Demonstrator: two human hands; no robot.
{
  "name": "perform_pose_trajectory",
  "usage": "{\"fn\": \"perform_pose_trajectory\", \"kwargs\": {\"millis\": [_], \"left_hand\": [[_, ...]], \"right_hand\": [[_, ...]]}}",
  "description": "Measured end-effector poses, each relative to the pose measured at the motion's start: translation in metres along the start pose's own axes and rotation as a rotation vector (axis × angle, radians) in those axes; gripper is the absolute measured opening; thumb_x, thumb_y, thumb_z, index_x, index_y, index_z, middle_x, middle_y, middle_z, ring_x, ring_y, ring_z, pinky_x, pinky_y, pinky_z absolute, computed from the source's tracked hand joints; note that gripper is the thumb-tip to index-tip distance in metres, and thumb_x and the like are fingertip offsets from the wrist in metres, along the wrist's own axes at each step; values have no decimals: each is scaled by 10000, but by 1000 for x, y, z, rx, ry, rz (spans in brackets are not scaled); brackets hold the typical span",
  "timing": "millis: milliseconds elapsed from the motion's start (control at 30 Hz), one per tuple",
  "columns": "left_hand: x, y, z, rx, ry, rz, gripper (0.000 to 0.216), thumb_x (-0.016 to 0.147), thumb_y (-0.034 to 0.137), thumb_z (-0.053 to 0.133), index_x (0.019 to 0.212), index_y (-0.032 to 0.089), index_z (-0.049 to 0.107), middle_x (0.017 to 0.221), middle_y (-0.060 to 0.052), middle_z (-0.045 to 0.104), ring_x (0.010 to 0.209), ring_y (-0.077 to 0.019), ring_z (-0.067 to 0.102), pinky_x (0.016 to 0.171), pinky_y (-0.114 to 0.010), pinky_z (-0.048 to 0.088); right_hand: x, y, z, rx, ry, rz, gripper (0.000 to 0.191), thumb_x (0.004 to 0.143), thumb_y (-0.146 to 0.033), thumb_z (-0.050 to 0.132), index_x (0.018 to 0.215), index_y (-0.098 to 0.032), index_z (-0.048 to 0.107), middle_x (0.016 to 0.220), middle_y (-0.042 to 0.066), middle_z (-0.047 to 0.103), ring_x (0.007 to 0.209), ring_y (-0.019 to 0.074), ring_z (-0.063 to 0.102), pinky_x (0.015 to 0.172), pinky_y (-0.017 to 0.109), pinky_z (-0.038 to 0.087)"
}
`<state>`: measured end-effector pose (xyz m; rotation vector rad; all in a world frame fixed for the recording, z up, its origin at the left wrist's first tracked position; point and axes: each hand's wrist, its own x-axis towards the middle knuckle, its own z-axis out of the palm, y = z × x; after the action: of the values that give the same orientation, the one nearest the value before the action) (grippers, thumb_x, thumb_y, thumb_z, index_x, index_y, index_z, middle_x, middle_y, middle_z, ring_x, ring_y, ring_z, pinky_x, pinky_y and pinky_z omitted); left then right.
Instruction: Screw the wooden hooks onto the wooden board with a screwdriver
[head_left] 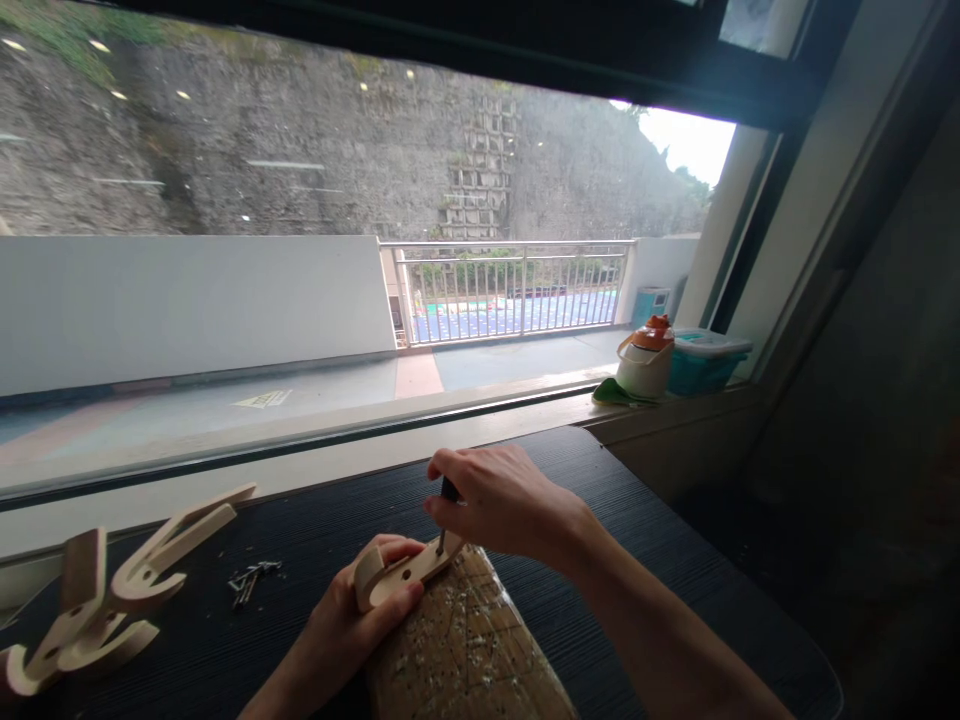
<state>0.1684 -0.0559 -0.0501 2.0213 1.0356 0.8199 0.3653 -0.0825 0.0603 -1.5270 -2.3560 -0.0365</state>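
My left hand [356, 610] is closed around a small curved wooden hook piece [401, 572], pressing it onto a scuffed wooden board [469, 650] on the dark table [645, 540]. My right hand [499, 500] is closed on a small dark-handled screwdriver [447, 505]. Its thin metal tip stands upright on the far end of the hook piece.
A pile of similar wooden hook pieces [112, 595] lies at the left of the table. A few small screws [251, 578] are scattered beside them. On the window sill at the right stand a white and orange pot [646, 358] and a teal box [705, 362].
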Motion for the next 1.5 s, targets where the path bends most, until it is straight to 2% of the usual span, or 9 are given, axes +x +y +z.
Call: {"fn": "perform_pose_trajectory", "kwargs": {"millis": [100,200,633,833,967,1100,1333,1433,1500], "left_hand": [[0,0,-3,33,-31,1,277,765,378,551,974,227,653,1010,-38,657,946,-228,608,826,-288,489],[0,-1,-5,62,-48,-4,265,769,365,553,982,239,649,1022,-23,654,950,-216,613,827,-265,491],[0,1,-5,90,-51,13,261,782,365,544,986,240,649,1013,-20,654,946,-208,618,825,-257,490],[1,-1,-4,87,-42,10,262,775,364,550,981,237,651,1011,-19,662,944,-205,620,816,-243,494],[1,-4,-4,78,-44,11,267,776,378,553,986,241,645,1018,-19,660,953,-202,619,824,-239,491],[2,-3,-4,96,-53,6,256,783,371,546,988,253,647,1022,-12,654,967,-200,614,837,-238,483],[0,1,-4,66,-37,-2,264,772,378,548,964,242,666,998,-19,669,934,-212,626,810,-252,504],[1,3,-5,64,-33,10,278,768,386,550,962,226,670,993,-36,673,931,-222,626,812,-269,509],[1,4,-5,69,-33,17,275,768,384,553,959,227,672,987,-35,674,930,-220,627,814,-266,508]], "right_hand": [[-1,0,-4,25,-17,-49,173,839,-309,477,913,-212,601,827,2,663,697,124,566,564,242,265],[0,-1,-3,54,-53,-70,162,838,-302,482,831,-208,614,752,-10,646,654,104,533,550,235,253],[6,0,6,-42,2,103,355,879,-449,374,788,-192,601,663,28,639,569,136,544,491,258,192],[0,-1,-4,-23,43,-12,218,863,-324,428,889,-224,619,787,5,674,676,134,576,548,251,242],[-1,0,-5,-23,25,-77,218,878,-260,393,834,-220,602,790,-13,668,662,114,563,541,253,234],[2,3,0,-57,5,-27,219,885,-283,392,838,-215,595,740,-4,659,642,116,564,529,255,225],[7,6,5,-104,-26,132,350,906,-419,352,869,-189,614,731,42,666,630,152,588,527,256,251],[5,6,3,-92,-20,117,370,903,-439,350,854,-188,617,711,43,661,624,156,592,523,255,258],[2,8,0,-34,-24,66,291,869,-421,425,908,-210,621,734,25,668,652,152,592,534,246,271]]}}
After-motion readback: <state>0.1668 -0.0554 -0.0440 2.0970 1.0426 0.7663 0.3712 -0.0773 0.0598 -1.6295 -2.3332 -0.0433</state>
